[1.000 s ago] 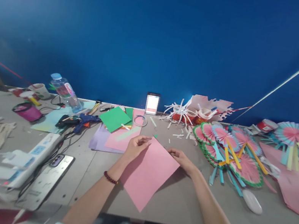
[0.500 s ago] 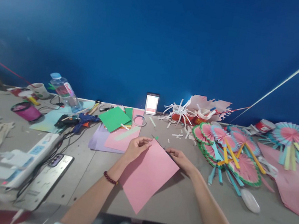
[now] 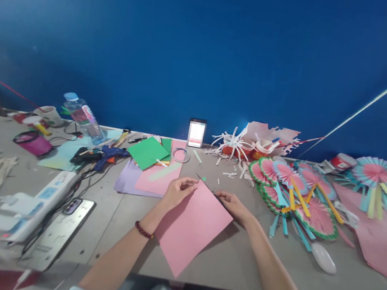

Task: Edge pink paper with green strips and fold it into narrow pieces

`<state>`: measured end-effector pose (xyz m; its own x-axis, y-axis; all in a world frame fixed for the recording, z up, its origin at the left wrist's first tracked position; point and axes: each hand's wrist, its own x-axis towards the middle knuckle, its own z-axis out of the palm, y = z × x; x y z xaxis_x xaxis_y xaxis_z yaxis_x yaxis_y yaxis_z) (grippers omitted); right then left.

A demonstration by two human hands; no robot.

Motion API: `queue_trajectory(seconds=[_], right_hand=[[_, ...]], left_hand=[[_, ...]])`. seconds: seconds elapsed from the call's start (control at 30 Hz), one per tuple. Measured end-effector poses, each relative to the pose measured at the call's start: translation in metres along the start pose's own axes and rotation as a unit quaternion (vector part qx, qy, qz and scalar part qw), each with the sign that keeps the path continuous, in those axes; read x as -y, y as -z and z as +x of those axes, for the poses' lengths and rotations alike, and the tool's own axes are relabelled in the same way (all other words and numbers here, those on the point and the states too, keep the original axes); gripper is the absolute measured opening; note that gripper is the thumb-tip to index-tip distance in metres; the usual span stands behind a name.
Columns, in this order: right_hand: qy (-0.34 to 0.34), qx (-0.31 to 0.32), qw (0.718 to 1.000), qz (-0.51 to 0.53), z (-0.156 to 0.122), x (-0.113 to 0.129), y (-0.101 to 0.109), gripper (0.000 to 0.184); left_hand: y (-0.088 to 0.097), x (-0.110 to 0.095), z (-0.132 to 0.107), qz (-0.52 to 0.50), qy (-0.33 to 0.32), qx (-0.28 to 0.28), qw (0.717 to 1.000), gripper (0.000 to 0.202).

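In the head view, the left hand [image 3: 177, 195] has its fingers nearly closed on the top corner of the pink paper [image 3: 191, 229], above the table [image 3: 103, 229]; the right hand [image 3: 235, 207] bends at the paper's right edge, grip hidden. Uneven pulling could crease the paper. Behind, a red cup [image 3: 259, 154] has white strips [image 3: 259, 141] in it.

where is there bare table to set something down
Two patches of table look bare: between the silver phone and left forearm, and between the white oval item and the front edge. Crowded: middle, pink sheet; back right, paper fans and cups; back left, bottle.
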<state>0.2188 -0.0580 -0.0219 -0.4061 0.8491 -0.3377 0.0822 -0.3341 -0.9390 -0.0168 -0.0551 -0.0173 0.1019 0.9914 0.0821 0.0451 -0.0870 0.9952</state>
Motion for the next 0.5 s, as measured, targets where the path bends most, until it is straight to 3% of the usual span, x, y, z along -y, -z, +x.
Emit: queue_trajectory(seconds=[0.5], right_hand=[[0.006,-0.002,1.000,-0.010,0.0017,-0.0033,0.0007,0.046]], left_hand=[[0.0001,0.0003,-0.0001,0.008,0.002,-0.002,1.000,0.034]])
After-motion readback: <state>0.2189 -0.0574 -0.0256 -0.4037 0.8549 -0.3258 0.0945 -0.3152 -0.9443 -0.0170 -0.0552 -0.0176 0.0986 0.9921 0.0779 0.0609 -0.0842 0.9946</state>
